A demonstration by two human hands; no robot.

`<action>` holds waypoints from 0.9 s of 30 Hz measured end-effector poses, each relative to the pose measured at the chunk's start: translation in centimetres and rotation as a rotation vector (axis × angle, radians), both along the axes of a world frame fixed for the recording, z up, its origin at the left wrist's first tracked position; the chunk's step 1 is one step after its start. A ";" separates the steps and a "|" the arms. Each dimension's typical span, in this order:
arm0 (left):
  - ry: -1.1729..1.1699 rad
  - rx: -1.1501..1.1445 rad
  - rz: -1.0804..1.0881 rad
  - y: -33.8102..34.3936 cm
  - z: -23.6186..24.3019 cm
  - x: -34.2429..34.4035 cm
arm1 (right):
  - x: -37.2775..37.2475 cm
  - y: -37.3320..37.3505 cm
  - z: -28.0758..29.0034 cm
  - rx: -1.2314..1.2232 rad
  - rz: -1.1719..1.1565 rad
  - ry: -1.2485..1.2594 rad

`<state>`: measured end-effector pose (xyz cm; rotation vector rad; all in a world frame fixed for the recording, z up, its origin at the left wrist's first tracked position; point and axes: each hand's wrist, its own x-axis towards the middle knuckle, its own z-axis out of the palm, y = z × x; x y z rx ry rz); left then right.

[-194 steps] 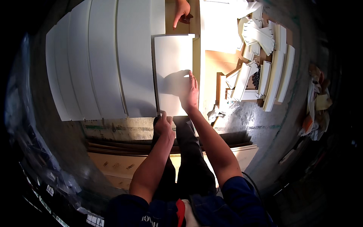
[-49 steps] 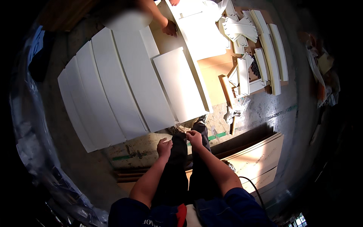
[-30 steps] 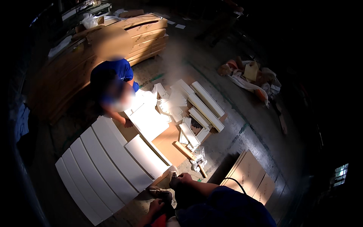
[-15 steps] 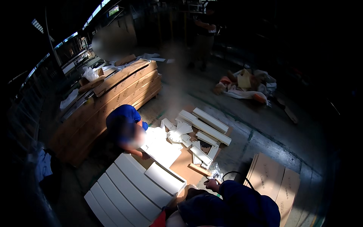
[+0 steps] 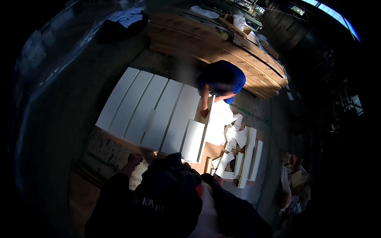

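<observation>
Before me lies a low, wide piece made of long white boards set side by side, with a shorter white board at its right end. My left hand hangs just off the near edge of the boards, its fingers curled in and nothing visible in them. Beside the cardboard on the right, my right hand is mostly hidden by my dark sleeve; its fingers look closed round something dark and small. Across the boards a co-worker in blue bends over, one hand at the gap beside the last long board.
Loose white strips and brackets lie on flattened cardboard at the right. Behind the co-worker rises a stack of long brown cartons. Crumpled wrapping sits far right, and a dark bundle with pale cloth far left.
My view has swung to the left, so the boards and carton stack sit differently in it. My left hand has come into sight. The co-worker still bends at the same end of the boards.
</observation>
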<state>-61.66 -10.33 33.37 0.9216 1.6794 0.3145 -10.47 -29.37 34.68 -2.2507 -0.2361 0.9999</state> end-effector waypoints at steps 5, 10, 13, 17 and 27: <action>-0.136 0.210 0.190 -1.6 -2.3 0.0 | 1.0 6.8 0.8 0.434 -0.244 0.289; -0.268 -0.051 0.166 -6.9 -8.1 -2.7 | 2.0 5.4 0.5 0.359 -0.284 0.325; -0.214 -0.028 0.005 -8.3 -10.9 -4.8 | 3.2 3.2 -2.3 0.309 -0.388 0.287; -0.033 -0.113 -0.110 -9.1 -10.1 -5.7 | 3.1 -0.5 -2.8 0.251 -0.433 0.222; -0.170 -0.211 0.045 -0.2 -3.0 -2.3 | -0.5 -1.6 -2.1 0.260 -0.594 0.350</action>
